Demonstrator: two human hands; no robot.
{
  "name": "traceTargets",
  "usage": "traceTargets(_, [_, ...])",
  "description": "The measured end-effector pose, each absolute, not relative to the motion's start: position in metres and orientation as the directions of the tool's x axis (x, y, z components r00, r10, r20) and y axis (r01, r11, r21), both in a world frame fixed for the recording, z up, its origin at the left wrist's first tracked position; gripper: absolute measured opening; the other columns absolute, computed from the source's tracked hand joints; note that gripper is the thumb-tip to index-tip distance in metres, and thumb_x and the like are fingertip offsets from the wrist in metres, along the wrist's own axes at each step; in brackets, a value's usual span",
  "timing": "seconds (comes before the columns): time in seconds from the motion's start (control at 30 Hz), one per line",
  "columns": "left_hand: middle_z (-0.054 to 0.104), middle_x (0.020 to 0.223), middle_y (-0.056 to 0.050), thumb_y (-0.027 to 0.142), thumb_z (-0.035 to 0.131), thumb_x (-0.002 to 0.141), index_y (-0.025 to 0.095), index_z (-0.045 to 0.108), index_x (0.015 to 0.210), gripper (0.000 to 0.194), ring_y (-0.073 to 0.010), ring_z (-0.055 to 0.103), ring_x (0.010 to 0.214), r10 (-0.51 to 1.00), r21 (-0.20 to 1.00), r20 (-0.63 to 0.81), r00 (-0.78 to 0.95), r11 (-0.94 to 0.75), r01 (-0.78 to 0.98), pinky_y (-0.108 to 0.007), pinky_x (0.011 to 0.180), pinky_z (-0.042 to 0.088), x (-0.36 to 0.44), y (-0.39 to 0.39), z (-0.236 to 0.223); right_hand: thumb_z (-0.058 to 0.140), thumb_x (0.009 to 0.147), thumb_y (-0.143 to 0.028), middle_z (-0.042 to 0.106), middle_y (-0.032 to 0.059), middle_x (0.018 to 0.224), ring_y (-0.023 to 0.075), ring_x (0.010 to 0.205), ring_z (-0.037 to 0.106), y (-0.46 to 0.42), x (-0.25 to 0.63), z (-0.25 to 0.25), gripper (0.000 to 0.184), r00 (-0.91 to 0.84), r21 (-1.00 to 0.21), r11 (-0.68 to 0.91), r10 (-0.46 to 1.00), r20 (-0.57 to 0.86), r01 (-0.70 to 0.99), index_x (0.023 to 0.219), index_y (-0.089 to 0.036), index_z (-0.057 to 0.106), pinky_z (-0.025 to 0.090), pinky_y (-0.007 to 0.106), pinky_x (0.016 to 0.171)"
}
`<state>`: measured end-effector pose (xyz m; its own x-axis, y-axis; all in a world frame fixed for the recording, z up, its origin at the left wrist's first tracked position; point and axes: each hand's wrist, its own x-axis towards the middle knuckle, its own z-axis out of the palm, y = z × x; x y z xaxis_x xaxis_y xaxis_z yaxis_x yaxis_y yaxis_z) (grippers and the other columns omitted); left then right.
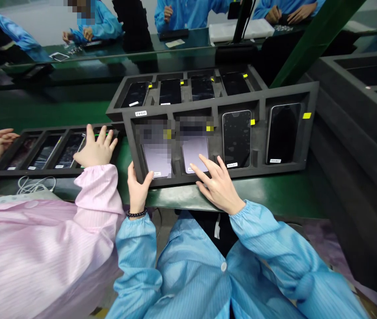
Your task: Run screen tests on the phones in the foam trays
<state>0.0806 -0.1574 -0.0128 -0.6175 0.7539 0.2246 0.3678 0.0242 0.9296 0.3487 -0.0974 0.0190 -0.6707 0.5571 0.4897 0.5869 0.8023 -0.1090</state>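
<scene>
A dark grey foam tray point(221, 177) stands tilted on the green belt, holding smartphones in slots, each with a yellow tag beside it. My left hand point(138, 190) grips the tray's front left corner, with the thumb across its front. My right hand point(220, 186) lies with spread fingers on a pale-screened phone point(195, 155) in the second front slot. Left of it sits another pale phone point(157, 160). Two dark phones point(236, 138) stand further right. A back row of dark phones point(182, 91) fills a second foam tier.
A co-worker's pink-sleeved hand point(95, 148) rests on a lower foam tray of phones point(55, 153) at my left. A white cable point(36, 185) lies beside it. Other blue-sleeved workers sit across the green belt point(52, 110). Grey bench compartments point(357, 97) stand at right.
</scene>
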Motion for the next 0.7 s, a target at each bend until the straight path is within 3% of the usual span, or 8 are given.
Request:
traceTargets(0.13, [0.056, 0.141, -0.014, 0.044, 0.078, 0.075, 0.02, 0.049, 0.139, 0.075, -0.0262, 0.055, 0.132, 0.746, 0.912, 0.239, -0.621, 0.048, 0.408, -0.04, 0.117, 0.042, 0.0807, -0.1577, -0.0121, 0.048, 0.1, -0.025, 0.041, 0.0163, 0.158, 0.0283, 0.139, 0.049, -0.0978, 0.3487, 0.0195, 0.052, -0.687, -0.097, 0.805, 0.556, 0.468, 0.585, 0.152, -0.024, 0.042, 0.029, 0.06, 0.121])
traceTargets(0.27, [0.058, 0.141, -0.011, 0.049, 0.064, 0.086, 0.022, 0.05, 0.139, 0.06, -0.0241, 0.053, 0.135, 0.757, 0.928, 0.261, -0.599, -0.026, 0.372, -0.038, 0.117, 0.042, 0.0781, -0.1569, -0.017, 0.047, 0.1, -0.027, 0.038, 0.016, 0.16, 0.0285, 0.139, 0.048, -0.098, 0.3487, 0.018, 0.059, -0.672, -0.131, 0.794, 0.578, 0.464, 0.593, 0.157, -0.022, 0.032, 0.028, 0.06, 0.122])
traceTargets(0.47, [0.056, 0.144, -0.011, 0.053, 0.061, 0.087, 0.022, 0.05, 0.139, 0.061, -0.024, 0.053, 0.135, 0.746, 0.946, 0.24, -0.621, -0.037, 0.322, -0.038, 0.116, 0.043, 0.0775, -0.156, -0.0201, 0.046, 0.1, -0.027, 0.039, 0.0166, 0.16, 0.0278, 0.141, 0.047, -0.0975, 0.3488, 0.0164, 0.068, -0.658, -0.151, 0.793, 0.581, 0.48, 0.59, 0.161, -0.017, 0.017, 0.027, 0.058, 0.123])
traceTargets(0.7, [0.057, 0.14, -0.015, 0.045, 0.082, 0.069, 0.019, 0.049, 0.138, 0.08, -0.0279, 0.055, 0.131, 0.738, 0.915, 0.216, -0.639, 0.075, 0.396, -0.042, 0.117, 0.042, 0.0824, -0.1567, -0.0111, 0.048, 0.1, -0.025, 0.043, 0.0165, 0.158, 0.0281, 0.139, 0.049, -0.098, 0.3486, 0.0188, 0.049, -0.692, -0.085, 0.812, 0.542, 0.477, 0.578, 0.149, -0.023, 0.047, 0.029, 0.06, 0.121])
